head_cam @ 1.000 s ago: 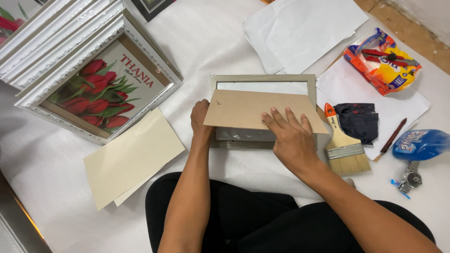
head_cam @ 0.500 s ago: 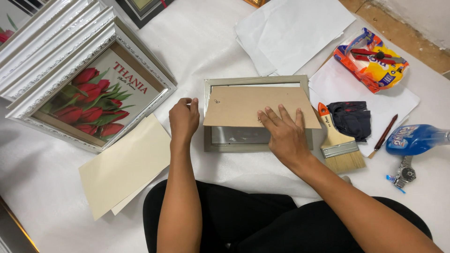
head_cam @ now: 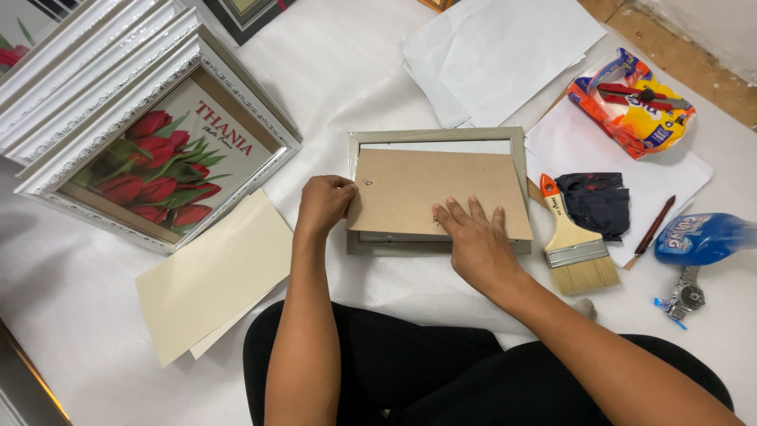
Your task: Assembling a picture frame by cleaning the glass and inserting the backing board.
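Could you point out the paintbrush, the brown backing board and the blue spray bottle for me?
paintbrush [head_cam: 582,272]: head view, on its bristles.
brown backing board [head_cam: 434,185]: head view, on its bare middle.
blue spray bottle [head_cam: 702,237]: head view, on its blue body.

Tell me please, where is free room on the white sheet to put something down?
Bare white sheet lies between the stacked white ornate frames and the loose white papers. The right side is crowded: the wooden paintbrush, dark cloth, blue spray bottle.
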